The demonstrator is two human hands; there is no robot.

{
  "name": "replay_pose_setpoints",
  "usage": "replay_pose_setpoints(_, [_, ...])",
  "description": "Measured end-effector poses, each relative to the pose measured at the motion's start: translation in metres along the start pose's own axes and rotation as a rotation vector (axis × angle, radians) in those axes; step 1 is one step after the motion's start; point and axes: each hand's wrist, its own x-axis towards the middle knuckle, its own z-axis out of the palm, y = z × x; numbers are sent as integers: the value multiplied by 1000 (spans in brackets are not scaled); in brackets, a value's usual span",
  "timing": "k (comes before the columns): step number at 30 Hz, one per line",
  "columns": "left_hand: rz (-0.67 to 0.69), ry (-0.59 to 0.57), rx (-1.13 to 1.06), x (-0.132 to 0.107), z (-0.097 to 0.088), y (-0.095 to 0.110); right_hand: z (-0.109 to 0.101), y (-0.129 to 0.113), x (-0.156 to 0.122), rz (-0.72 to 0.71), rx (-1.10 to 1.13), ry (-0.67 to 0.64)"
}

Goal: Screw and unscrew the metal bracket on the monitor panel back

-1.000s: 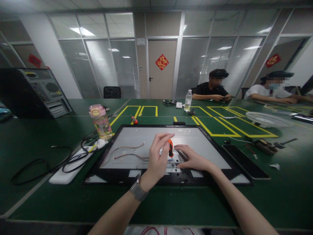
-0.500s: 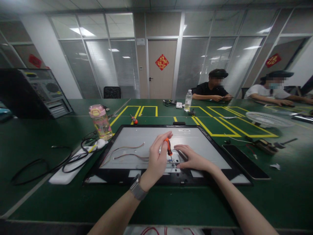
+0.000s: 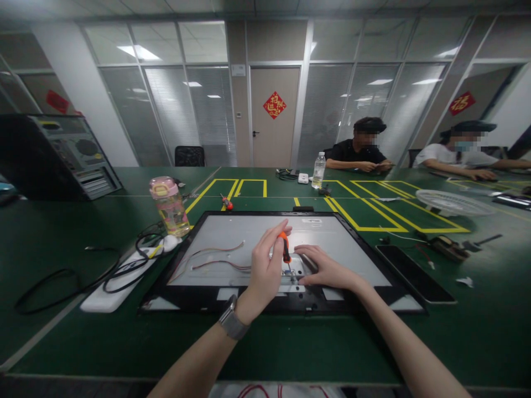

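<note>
A display panel (image 3: 224, 235) with a grey back and black frame lies flat in front of me. My left hand (image 3: 267, 262), wearing a grey-banded watch, is closed on the orange and black handle of a screwdriver (image 3: 285, 247), fingers fairly straight along it. The screwdriver tilts slightly, its tip down at a small metal bracket (image 3: 286, 281) near the panel's front edge. Beside it, my right hand (image 3: 326, 270) curls its thumb and fingers around a grey metal part (image 3: 306, 263) at the bracket, partly hidden by the fingers. Thin wires (image 3: 222, 263) run across the panel's left side.
Left stand a pink-lidded bottle (image 3: 170, 207), a white power strip (image 3: 120, 282) with black cables, and a computer case (image 3: 62, 157). A red-handled tool (image 3: 227, 203) lies behind the panel. A phone-like black slab (image 3: 415, 273) lies right; a water bottle (image 3: 319, 170) and two people are beyond.
Almost nothing differs. My left hand and the screwdriver have shifted very slightly left with a small shift of the whole view; the right hand keeps its place at the bracket.
</note>
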Motion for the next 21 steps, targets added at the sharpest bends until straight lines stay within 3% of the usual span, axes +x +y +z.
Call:
replay_pose_setpoints(7, [70,37,102,0,1,3,0,0,0,-27,5,10])
replay_pose_setpoints(12, [59,-30,27,-1,0,3,1,1,0,-13,10,13])
replay_pose_setpoints(18, [84,38,88,1,1,3,0,1,0,-21,8,13])
replay_pose_setpoints(21, [55,10,66,0,0,3,0,-1,0,-11,8,8])
